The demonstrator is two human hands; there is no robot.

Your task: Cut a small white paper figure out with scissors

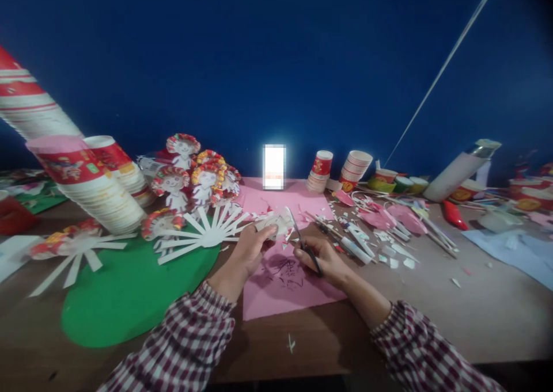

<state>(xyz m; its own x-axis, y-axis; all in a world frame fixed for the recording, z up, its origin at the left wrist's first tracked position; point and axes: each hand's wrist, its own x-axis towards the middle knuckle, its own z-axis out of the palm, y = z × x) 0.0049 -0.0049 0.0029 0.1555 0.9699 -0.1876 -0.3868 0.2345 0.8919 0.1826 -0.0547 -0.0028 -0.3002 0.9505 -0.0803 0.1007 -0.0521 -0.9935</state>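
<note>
The left hand (250,247) pinches the white paper (283,225) between thumb and fingers. The right hand (325,258) grips the scissors (318,268) by the handles. Both items are above the pink sheet (265,303).

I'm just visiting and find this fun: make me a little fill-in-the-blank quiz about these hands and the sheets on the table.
1. The right hand holds a pair of ____.
2. The left hand holds a piece of ____ paper.
3. The scribbled sheet beneath the hands is ____.
4. The large rounded sheet is ____.

Missing words: scissors; white; pink; green.
</note>
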